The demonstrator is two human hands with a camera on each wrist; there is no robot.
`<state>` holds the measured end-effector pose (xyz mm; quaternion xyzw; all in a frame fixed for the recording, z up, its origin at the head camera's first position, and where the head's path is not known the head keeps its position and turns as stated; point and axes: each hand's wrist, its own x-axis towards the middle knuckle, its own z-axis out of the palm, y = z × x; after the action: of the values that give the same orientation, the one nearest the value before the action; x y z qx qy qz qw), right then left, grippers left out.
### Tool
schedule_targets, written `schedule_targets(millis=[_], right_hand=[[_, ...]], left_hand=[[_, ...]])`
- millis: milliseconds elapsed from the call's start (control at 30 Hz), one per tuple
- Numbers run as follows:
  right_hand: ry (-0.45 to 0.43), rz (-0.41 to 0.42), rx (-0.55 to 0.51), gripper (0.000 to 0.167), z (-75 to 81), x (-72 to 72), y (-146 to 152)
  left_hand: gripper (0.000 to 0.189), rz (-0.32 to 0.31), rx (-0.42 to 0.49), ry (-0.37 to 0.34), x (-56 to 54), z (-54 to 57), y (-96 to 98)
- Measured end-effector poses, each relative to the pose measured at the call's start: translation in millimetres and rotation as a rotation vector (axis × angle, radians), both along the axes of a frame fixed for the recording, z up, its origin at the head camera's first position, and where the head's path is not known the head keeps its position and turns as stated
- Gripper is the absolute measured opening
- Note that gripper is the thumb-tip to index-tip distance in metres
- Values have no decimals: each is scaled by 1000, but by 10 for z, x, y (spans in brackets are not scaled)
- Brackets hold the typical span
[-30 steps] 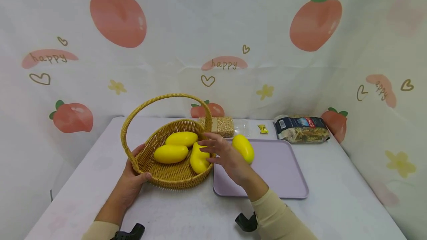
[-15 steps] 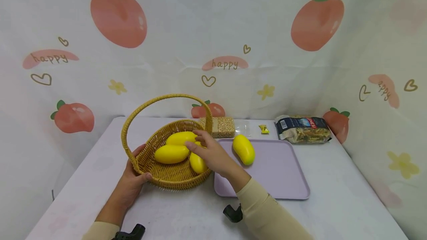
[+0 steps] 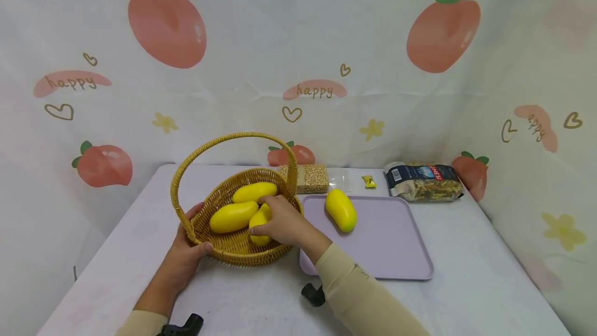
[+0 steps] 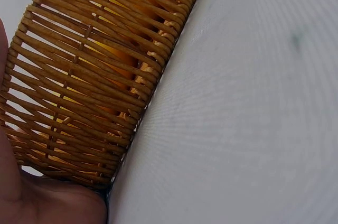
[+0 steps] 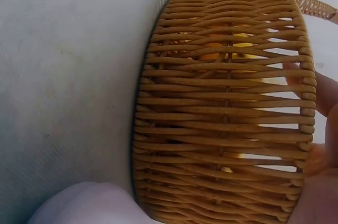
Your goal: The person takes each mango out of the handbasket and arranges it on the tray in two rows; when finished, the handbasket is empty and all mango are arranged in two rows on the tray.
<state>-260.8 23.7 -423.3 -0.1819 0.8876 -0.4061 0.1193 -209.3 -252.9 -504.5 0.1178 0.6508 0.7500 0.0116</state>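
Note:
In the head view a wicker basket [image 3: 242,259] with a tall arched handle stands left of the middle. My left hand [image 3: 184,253] grips its left side, thumb on the rim; the left wrist view shows the woven wall [image 4: 79,86] against that hand. Inside lie two yellow mangoes, a rear mango [image 3: 254,192] and a front mango [image 3: 233,217]. My right hand [image 3: 284,224] reaches over the right rim and holds a third mango [image 3: 259,222] between thumb and fingers, covering part of it. From the right wrist, the basket wall [image 5: 227,108] hides most of the grasp.
Right of the basket lies a lilac tray [image 3: 387,242] bearing another mango [image 3: 341,210]. Along the back are a pack of corn kernels [image 3: 312,178], a small yellow wrapped candy [image 3: 369,181] and a bag of pasta [image 3: 424,181]. A printed cloth hangs behind.
My right hand has moved left and down into the basket and taken hold of the right-hand mango, which has shifted left. The front mango has moved slightly left. My left hand stays put.

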Motion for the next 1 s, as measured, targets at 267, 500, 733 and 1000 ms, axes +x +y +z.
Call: schedule_targets(millis=[267, 500, 733, 1000], right_hand=[[113, 20, 280, 65, -45, 66, -133], [132, 34, 345, 49, -47, 93, -171], [74, -23, 348, 69, -47, 71, -219], [22, -81, 307, 83, -35, 63, -201]], left_hand=[[91, -6, 8, 12, -4, 6, 15], [92, 8, 0, 3, -5, 9, 15], [92, 10, -1, 2, -28, -4, -11], [91, 7, -1, -3, -27, -15, -12]])
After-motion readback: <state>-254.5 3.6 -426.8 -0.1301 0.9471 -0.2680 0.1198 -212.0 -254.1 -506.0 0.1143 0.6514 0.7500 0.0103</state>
